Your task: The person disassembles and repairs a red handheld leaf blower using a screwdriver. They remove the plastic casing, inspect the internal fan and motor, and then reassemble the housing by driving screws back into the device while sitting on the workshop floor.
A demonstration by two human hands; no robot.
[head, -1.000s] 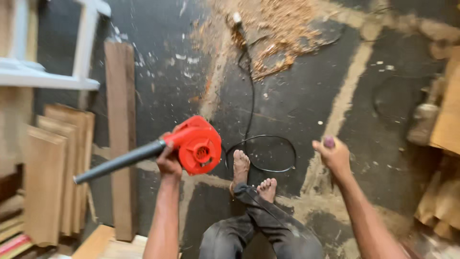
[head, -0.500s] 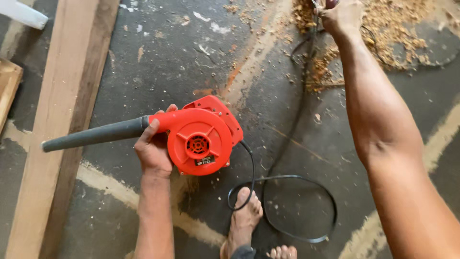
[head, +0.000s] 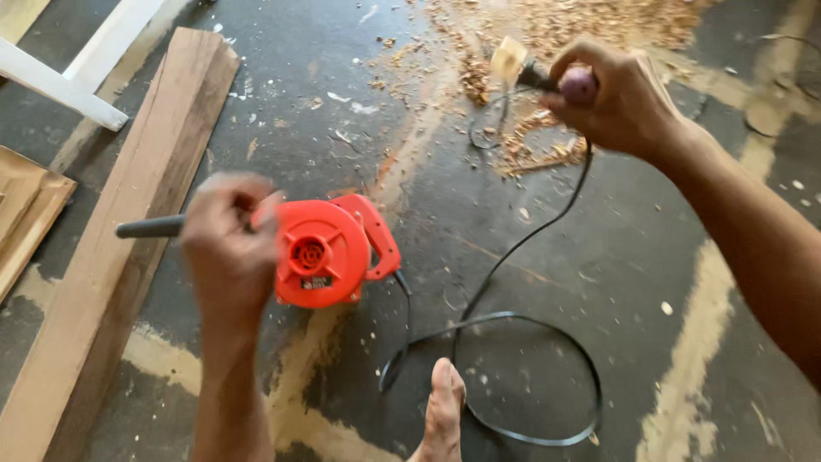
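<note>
Orange blower (head: 321,252) sits low over the dark floor (head: 599,257), gripped in our left hand (head: 227,248) with fingers wrapped round it. Our right hand (head: 620,103) closes on the black cord's (head: 513,248) plug end (head: 526,73), above the wood shavings (head: 599,26). A long plank (head: 137,197) lies to the left.

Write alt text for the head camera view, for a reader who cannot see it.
A person's left hand holds a red blower by its neck above a dark floor, while the right hand grips the plug end of its black cord. The cord loops near a bare foot; a plank and wood shavings lie around.
</note>
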